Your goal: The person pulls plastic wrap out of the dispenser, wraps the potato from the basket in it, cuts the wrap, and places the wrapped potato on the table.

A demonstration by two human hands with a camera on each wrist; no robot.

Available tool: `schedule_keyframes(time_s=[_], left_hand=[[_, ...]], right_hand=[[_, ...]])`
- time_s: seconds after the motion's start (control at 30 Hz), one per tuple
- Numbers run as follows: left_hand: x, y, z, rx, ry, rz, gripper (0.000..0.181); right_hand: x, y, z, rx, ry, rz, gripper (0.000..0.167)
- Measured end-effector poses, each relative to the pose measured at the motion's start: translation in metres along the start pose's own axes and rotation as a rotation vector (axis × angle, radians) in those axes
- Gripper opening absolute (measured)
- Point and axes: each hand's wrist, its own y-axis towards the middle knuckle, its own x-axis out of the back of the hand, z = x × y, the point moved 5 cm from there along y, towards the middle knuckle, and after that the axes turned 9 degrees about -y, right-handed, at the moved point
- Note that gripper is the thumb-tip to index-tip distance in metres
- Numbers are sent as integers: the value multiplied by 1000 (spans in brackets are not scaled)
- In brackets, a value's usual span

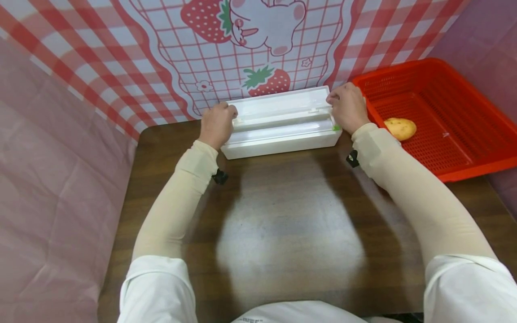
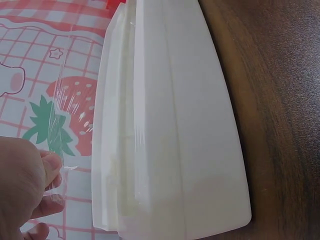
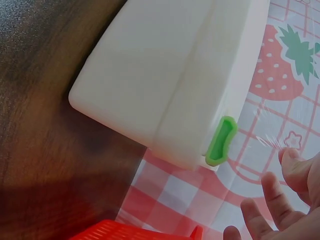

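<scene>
A white cling film dispenser (image 1: pixel 278 142) stands at the back of the table with its lid (image 1: pixel 282 101) raised and a roll inside. Clear cling film (image 2: pixel 62 107) stretches in front of the patterned cloth. At the dispenser's left end, my left hand (image 2: pixel 22 182) pinches the film's edge between thumb and fingers. My right hand (image 3: pixel 285 200) is by the other end, thumb and a finger pinching the film's far corner while its other fingers spread. A green slider (image 3: pixel 221 141) sits on the dispenser's right end. The roll is hidden in both wrist views.
A red plastic basket (image 1: pixel 480 168) stands at the right with a potato (image 1: pixel 400 128) inside it. Behind the dispenser rises a checked strawberry cloth (image 1: pixel 161 58). The brown wooden table (image 1: pixel 282 233) stretches toward the person, and pink fabric (image 1: pixel 56 202) hangs on the left.
</scene>
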Motion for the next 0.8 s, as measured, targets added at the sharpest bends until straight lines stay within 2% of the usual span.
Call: schedule_keyframes(time_s=[0.3,0.57,0.8], left_hand=[[4,2,0,-7,2,-16,20],[9,4,-1,2,26,-19,21],[15,6,-3,1,29,-20,22]], right_hand=[[3,1,1,-17,-2,19,31],[10,0,6,15,-8,-3,30],[15,2,8,10,-11,-16,31]])
